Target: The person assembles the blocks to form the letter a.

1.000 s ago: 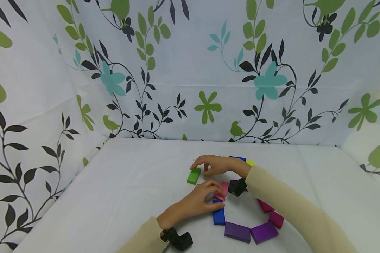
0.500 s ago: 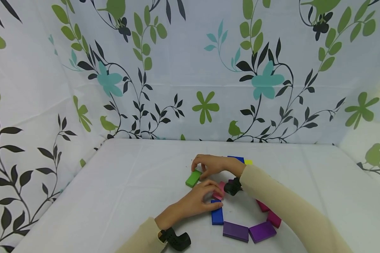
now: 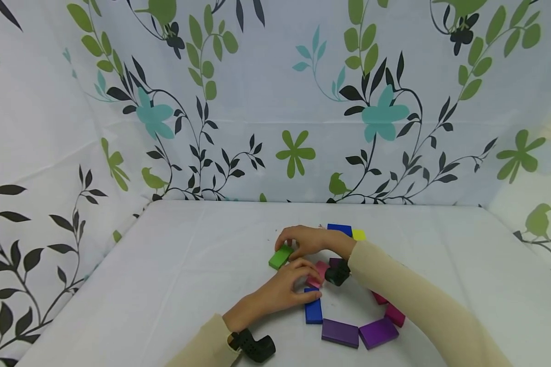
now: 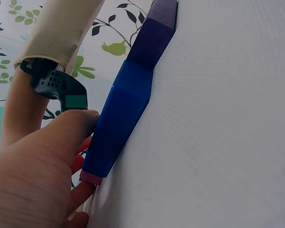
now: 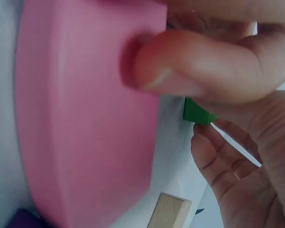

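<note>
My right hand [image 3: 306, 240] pinches a green block [image 3: 281, 257] by its far end, low over the white table; the green block [image 5: 196, 113] shows only partly in the right wrist view. Nearer me, my left hand [image 3: 285, 290] rests on two blocks. Its thumb touches a blue block [image 3: 313, 310], also seen along the thumb in the left wrist view. A finger presses against the pink block [image 5: 95, 114], which fills much of the right wrist view. In the head view the left fingers partly cover that pink block.
Purple blocks [image 3: 340, 333] and crimson blocks [image 3: 395, 315] continue a curved row from the blue one. Behind my right wrist lie another blue block [image 3: 340, 229] and a yellow block [image 3: 358, 235]. A wooden-coloured block [image 5: 170, 211] shows low in the right wrist view. My right sleeve covers part of the row.
My right hand has closed its fingers and thumb on the green block, which has turned a little. The left hand keeps its place on the blocks. The whole view shifts slightly.
</note>
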The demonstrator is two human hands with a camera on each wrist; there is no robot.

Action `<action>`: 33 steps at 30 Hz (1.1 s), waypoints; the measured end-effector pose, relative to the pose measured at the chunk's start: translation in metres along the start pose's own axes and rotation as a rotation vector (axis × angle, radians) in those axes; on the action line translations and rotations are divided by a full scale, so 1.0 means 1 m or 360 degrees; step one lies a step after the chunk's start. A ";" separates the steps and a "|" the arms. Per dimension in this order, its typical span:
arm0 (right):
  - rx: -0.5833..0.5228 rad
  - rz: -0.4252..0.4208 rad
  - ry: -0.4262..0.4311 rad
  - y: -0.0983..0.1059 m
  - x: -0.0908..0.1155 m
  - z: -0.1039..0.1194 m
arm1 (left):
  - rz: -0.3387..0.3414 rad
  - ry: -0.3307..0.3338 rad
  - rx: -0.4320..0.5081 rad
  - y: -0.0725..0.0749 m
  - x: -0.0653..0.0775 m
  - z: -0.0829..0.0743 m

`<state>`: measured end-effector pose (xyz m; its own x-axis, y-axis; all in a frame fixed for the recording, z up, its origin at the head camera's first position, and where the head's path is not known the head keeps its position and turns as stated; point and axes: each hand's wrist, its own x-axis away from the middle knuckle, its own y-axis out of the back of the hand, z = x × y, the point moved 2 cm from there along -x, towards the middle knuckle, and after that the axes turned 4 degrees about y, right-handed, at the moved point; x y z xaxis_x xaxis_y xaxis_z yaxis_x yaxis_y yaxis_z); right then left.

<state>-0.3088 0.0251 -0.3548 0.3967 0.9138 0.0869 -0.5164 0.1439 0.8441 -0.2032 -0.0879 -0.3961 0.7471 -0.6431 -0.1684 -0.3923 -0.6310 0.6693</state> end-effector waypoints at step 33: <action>-0.0052 -0.0244 -0.0007 0.013 0.047 0.002 | -0.0048 -0.0041 0.0004 0.000 0.000 -0.003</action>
<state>-0.2954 0.0696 -0.3390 0.4761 0.8785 -0.0396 -0.4736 0.2941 0.8302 -0.2017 -0.0865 -0.3943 0.7446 -0.6345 -0.2072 -0.3710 -0.6515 0.6618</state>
